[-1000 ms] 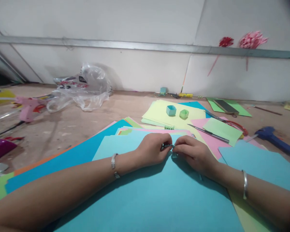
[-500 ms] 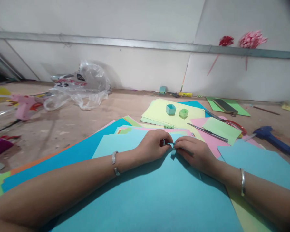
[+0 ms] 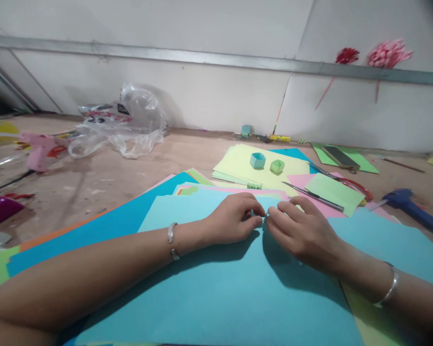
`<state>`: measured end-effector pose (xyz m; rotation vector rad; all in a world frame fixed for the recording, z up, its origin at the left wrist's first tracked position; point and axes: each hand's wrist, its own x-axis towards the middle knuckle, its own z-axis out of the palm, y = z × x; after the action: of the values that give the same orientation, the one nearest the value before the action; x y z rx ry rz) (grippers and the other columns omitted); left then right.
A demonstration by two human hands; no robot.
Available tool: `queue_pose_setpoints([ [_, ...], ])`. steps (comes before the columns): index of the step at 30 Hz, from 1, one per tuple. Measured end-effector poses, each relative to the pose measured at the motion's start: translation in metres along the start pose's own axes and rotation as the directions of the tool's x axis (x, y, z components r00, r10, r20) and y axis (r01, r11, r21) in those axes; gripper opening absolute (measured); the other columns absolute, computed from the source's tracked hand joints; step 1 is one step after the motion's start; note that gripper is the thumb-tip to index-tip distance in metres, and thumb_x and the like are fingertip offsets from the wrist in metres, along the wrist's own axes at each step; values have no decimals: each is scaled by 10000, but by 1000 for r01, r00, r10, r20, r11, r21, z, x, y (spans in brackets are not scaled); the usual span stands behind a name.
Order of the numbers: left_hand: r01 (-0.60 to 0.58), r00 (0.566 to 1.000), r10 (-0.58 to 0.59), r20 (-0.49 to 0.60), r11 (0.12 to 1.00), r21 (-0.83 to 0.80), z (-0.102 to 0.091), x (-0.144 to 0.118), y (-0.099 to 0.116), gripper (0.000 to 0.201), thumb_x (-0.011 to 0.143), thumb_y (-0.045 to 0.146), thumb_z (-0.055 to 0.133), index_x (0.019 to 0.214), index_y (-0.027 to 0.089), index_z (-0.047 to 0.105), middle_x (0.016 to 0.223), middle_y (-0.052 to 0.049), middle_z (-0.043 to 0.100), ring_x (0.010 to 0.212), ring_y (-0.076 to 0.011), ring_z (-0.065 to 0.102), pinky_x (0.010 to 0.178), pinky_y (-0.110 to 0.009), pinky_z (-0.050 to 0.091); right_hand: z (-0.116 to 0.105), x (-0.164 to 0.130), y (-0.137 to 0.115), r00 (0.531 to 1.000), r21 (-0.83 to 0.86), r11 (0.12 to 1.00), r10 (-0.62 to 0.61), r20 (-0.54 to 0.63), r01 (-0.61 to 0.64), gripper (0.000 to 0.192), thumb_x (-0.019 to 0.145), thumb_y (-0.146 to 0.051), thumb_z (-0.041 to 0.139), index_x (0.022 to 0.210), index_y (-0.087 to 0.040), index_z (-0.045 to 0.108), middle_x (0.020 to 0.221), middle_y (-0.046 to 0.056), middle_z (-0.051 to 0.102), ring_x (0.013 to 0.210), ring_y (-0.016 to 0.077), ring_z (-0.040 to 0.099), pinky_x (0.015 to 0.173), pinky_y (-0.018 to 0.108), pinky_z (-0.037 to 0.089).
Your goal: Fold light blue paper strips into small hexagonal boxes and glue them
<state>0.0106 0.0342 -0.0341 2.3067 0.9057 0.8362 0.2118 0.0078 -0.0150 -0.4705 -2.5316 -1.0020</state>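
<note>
My left hand (image 3: pixel 236 218) and my right hand (image 3: pixel 299 228) meet at the fingertips over a large light blue sheet of paper (image 3: pixel 216 293). Pinched between them is a small folded blue paper strip (image 3: pixel 264 219), mostly hidden behind the fingers of my right hand. The left thumb and index finger close on its left end. My right fingers curl over it from the other side. Beyond the hands, a blue folded paper cup (image 3: pixel 257 161) and a smaller green one (image 3: pixel 277 166) stand on pale yellow sheets (image 3: pixel 231 163).
A pen (image 3: pixel 317 197), scissors (image 3: pixel 353 185) and a blue glue gun (image 3: pixel 411 206) lie at right, with a phone (image 3: pixel 341 157) behind. A pink glue gun (image 3: pixel 39 151) and a plastic bag (image 3: pixel 130 125) are at left. Paper flowers (image 3: pixel 388 54) hang on the wall rail.
My right hand has turned and lifted, its fingers now covering most of the blue paper strip that showed before. The left hand stays pinched at nearly the same place. The view has shifted slightly.
</note>
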Motion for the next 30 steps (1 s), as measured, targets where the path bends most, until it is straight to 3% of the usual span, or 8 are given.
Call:
queue_pose_setpoints([
  [6,84,996,-84,6,995,-44,1,3,1,44,812,121,643,812,144,680,722,4,664,620,-100,560,606,-217,444,2,-3,-2,998,64,996,-56,-12,57,262,884,-42,549,669,-155,648,686,55,584,686,175,456,673,367,392],
  [10,68,997,-65,34,992,-107,3,2,-2,77,786,102,668,849,145,676,733,11,682,608,-91,568,599,-206,456,2,-1,-3,998,111,993,-41,-42,45,250,879,-40,562,666,-138,648,694,70,592,689,179,481,658,365,407],
  [16,71,997,-68,37,993,-90,3,0,-2,91,780,109,653,856,154,674,766,-1,698,648,-110,601,618,-221,479,3,-5,-7,994,229,968,108,10,-107,201,889,-39,520,740,-129,620,743,102,630,750,217,552,656,360,447],
  [18,66,997,-63,41,995,-73,3,0,-2,89,781,117,653,859,153,675,765,-4,697,646,-112,600,614,-222,477,4,-7,-10,971,349,907,227,72,-238,198,896,-29,457,792,-132,591,786,106,624,745,207,561,632,335,462],
  [23,33,999,-31,43,999,-43,3,0,-2,114,766,93,662,857,160,674,754,3,686,650,-107,599,597,-204,464,6,-10,-16,839,546,642,468,277,-538,198,851,-7,429,802,-184,502,845,66,573,744,165,551,633,270,484],
  [26,41,999,-39,34,996,-74,3,0,-3,118,757,75,670,836,162,679,749,9,690,649,-99,601,605,-197,470,7,-11,-15,792,559,564,486,370,-607,205,819,1,471,763,-196,491,840,52,573,746,162,542,641,263,477],
  [30,48,999,-44,29,990,-129,3,-1,-1,104,759,92,678,843,152,681,760,-3,697,657,-102,614,618,-203,487,6,-10,-13,783,577,531,463,416,-620,182,812,-33,521,748,-201,493,769,29,577,679,152,521,593,252,445],
])
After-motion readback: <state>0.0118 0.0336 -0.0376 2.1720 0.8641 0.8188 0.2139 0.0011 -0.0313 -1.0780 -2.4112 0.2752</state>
